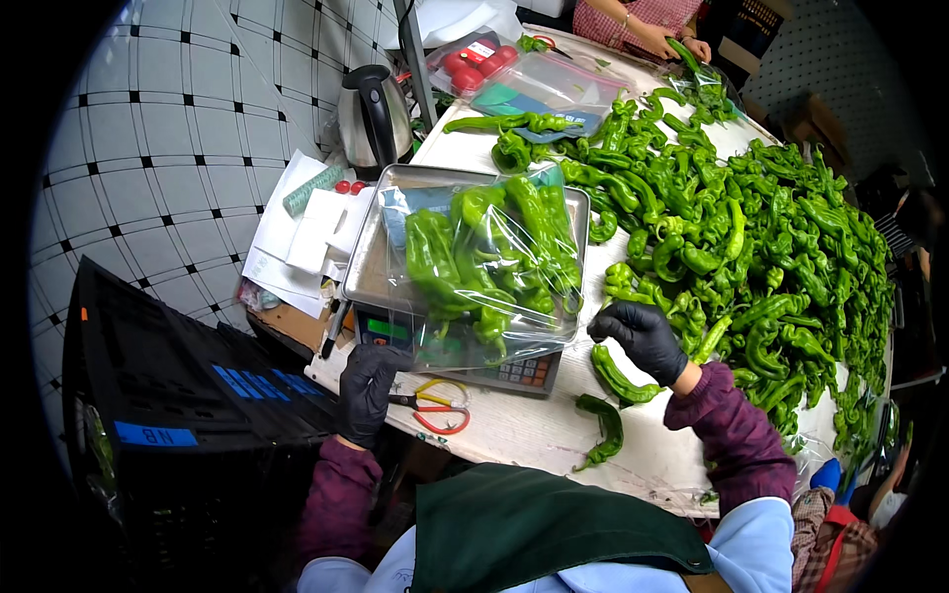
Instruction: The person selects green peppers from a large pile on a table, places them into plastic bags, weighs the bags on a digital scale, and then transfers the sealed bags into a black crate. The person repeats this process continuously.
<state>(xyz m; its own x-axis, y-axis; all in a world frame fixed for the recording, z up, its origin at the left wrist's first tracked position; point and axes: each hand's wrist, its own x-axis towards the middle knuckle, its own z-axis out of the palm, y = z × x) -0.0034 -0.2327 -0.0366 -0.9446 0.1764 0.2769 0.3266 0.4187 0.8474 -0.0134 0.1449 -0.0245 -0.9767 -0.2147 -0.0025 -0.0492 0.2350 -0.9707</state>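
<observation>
A clear plastic bag of long green peppers (474, 270) lies on the metal tray (365, 278) of a digital scale (545, 370). My left hand (369, 393), in a black glove, is curled at the bag's lower left corner; whether its fingertips grip the film cannot be made out. To the right of the bag, my right hand (643, 342), also gloved in black, has its fingers curled in, and no item shows in them. Just below it rests a loose green pepper (624, 379), with a curved green pepper (604, 434) nearer to me.
Snips with red and yellow handles (443, 408) lie before the scale. A large pepper heap (749, 222) covers the table's right side. Beyond stand an electric kettle (376, 122) and bagged tomatoes (478, 67). A black crate (200, 370) is at left. Another person's hands (671, 46) hold a pepper.
</observation>
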